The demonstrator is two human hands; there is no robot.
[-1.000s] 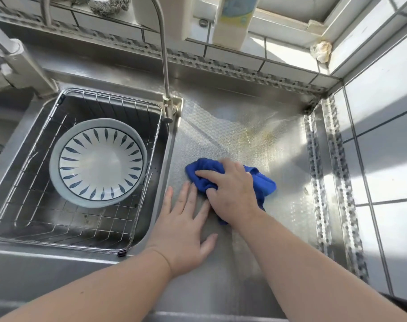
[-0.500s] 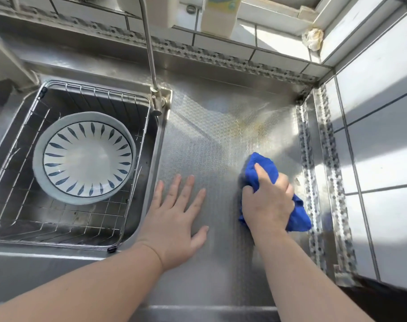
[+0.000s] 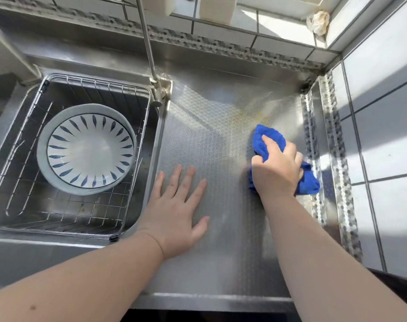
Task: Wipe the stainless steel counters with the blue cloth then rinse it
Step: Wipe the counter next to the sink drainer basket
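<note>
Nearest, the left hand (image 3: pixel 177 212) lies flat on the patterned steel surface (image 3: pixel 211 145), fingers (image 3: pixel 187 180) straight and spread, holding nothing. It sits just beside the sink's rim. If weight shifts onto that palm while the steel is damp, it could slide toward the sink (image 3: pixel 149 173).

Further in and to the right, the right hand (image 3: pixel 275 169) presses the cloth (image 3: pixel 267 138) down, its fingers curled over the bunched fabric and gripping it. The cloth lies on the surface close to the right-hand raised edge (image 3: pixel 314 145), with one blue corner poking out beside that perforated strip. A stroke carried too far right may snag the corner on the edge or knock the knuckles against it. Being bunched, the cloth covers only a small patch, so streaks could be missed between passes.

Beyond the cloth, a faint yellowish smear (image 3: pixel 251 117) shows on the steel near the back. Light wiping would likely spread it rather than lift it, and the glare from the sun makes it hard to judge what is clean.

To the left, a bowl (image 3: pixel 86 149) rests in a wire rack (image 3: pixel 23 145) inside the sink. Rinsing there may splash onto it, or the cloth could catch on the wires. The faucet pipe (image 3: pixel 146 43) rises at the back, and a wide sweep of the arm might strike it.
</note>
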